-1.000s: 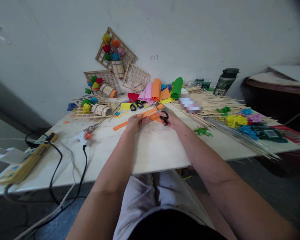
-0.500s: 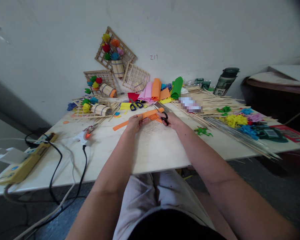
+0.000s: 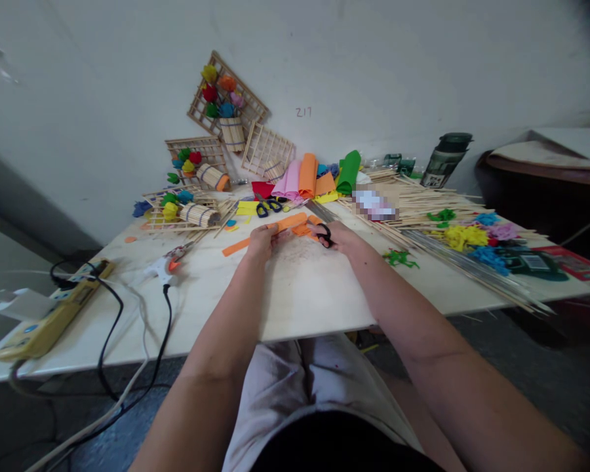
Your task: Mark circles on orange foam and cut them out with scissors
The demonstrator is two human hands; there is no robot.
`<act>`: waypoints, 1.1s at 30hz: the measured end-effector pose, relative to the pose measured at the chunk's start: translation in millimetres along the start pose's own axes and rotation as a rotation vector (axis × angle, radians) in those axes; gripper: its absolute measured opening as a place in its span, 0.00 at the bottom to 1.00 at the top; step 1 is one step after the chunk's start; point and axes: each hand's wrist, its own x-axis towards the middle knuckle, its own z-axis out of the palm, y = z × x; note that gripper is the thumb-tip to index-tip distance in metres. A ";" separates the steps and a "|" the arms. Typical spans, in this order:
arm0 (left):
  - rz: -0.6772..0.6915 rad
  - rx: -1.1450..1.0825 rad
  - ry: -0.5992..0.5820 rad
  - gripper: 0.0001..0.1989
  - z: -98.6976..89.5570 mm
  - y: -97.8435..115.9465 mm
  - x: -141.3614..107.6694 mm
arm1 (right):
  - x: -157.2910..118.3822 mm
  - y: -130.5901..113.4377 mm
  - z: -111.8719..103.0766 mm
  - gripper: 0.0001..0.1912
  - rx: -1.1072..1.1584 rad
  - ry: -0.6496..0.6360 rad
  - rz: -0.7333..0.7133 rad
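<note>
My left hand (image 3: 264,240) is closed on an orange paper strip (image 3: 236,246), whose long end sticks out to the left over the table. In my right hand (image 3: 335,236) is a pair of scissors (image 3: 326,234) with black handles, its loops around my fingers. The scissors point toward the orange paper between my hands; the blades are hard to make out there. A smaller orange piece (image 3: 302,230) lies by my right fingertips, above scattered fine crumbs on the table.
A second pair of scissors (image 3: 269,206) lies behind my hands, near coloured paper rolls (image 3: 307,176). At left are a glue gun (image 3: 166,267), cords and a yellow power strip (image 3: 54,314). Wooden sticks (image 3: 417,208) and a dark bottle (image 3: 446,160) are at right. Stick lattices with paper flowers (image 3: 226,98) lean on the wall.
The orange strip between my hands has parted from the piece near the scissors, its right end now further left. My hands have barely moved.
</note>
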 end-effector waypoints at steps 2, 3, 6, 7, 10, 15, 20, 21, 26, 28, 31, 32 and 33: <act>0.018 -0.015 0.035 0.05 -1.1 1.5 0.2 | -0.4 -1.3 0.2 0.16 -0.001 0.009 0.031; 0.025 -0.021 0.045 0.05 -1.6 2.0 0.6 | 0.2 -1.6 0.2 0.16 0.006 0.010 0.044; 0.048 -0.036 0.038 0.05 -3.2 2.5 2.5 | 3.7 -0.9 -0.9 0.16 0.031 0.012 0.046; 0.052 -0.041 0.038 0.04 -3.5 2.5 3.1 | 4.9 -0.5 -1.6 0.16 0.035 0.012 0.045; 0.046 -0.070 0.044 0.04 -3.3 3.0 3.5 | 7.0 0.1 -4.2 0.17 0.051 -0.008 0.035; 0.025 -0.132 0.057 0.04 -0.9 5.8 -0.1 | 7.0 -0.8 -8.9 0.17 0.092 -0.032 -0.041; 0.016 -0.174 0.053 0.05 0.1 6.5 -1.8 | 7.4 0.0 -11.0 0.17 0.088 -0.008 -0.112; 0.016 -0.181 0.050 0.05 -0.1 6.4 -1.6 | 7.9 0.8 -10.9 0.17 0.074 -0.012 -0.119; -0.006 -0.193 0.034 0.06 -1.6 6.6 0.2 | 8.9 3.5 -7.8 0.17 -0.008 -0.117 -0.151; -0.017 -0.199 0.031 0.07 -1.9 7.1 0.5 | 7.4 2.7 -6.3 0.16 -0.036 -0.146 -0.124; -0.028 -0.216 0.027 0.07 -2.2 7.5 0.9 | 4.4 1.2 -5.2 0.15 -0.067 -0.164 -0.099; -0.032 -0.220 0.025 0.07 -2.3 7.6 1.1 | 3.7 1.0 -5.1 0.15 -0.076 -0.171 -0.099; -0.037 -0.223 0.024 0.07 -2.5 7.5 1.3 | 3.3 1.2 -5.0 0.15 -0.085 -0.177 -0.102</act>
